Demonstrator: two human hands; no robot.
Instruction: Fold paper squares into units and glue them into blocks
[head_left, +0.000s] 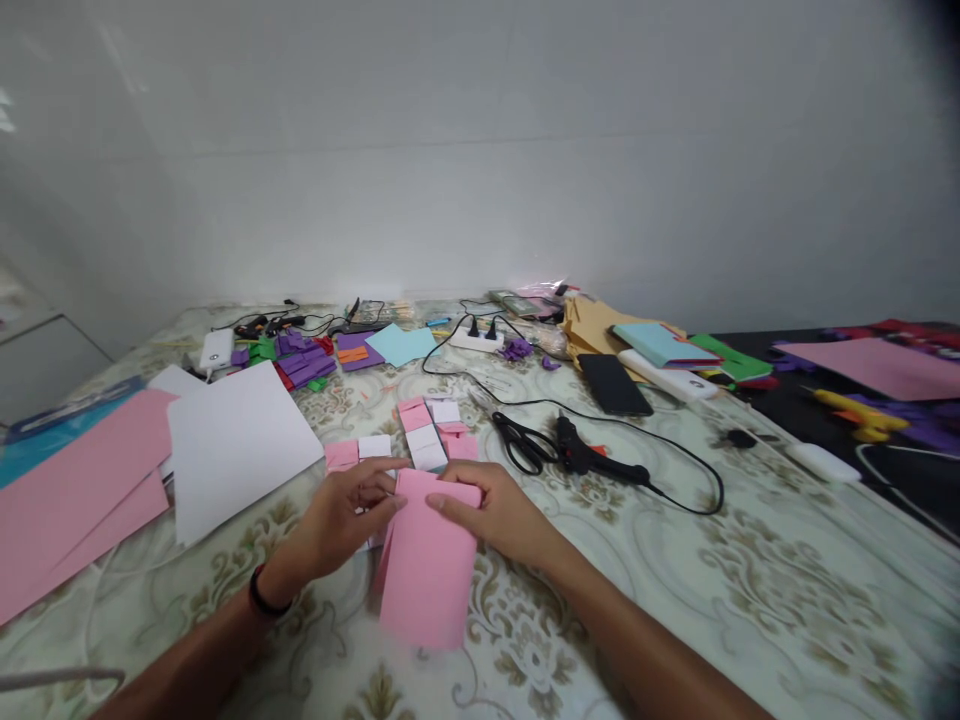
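A folded pink paper (430,575) hangs between my two hands near the front middle of the table. My right hand (499,508) pinches its upper right part, thumb in front. At its upper left edge, my left hand (352,512) has thumb and fingers closed on the paper. Just behind the hands lie folded pink and white paper pieces (425,446). Black scissors (527,443) and a black glue gun (592,456) with a cord rest to the right of them.
White sheets (236,450) and pink sheets (82,500) lie at the left. Purple, green and red strips (300,360) are at the back left, near a power strip (477,340). A black phone (615,385) and coloured papers (664,345) are on the right.
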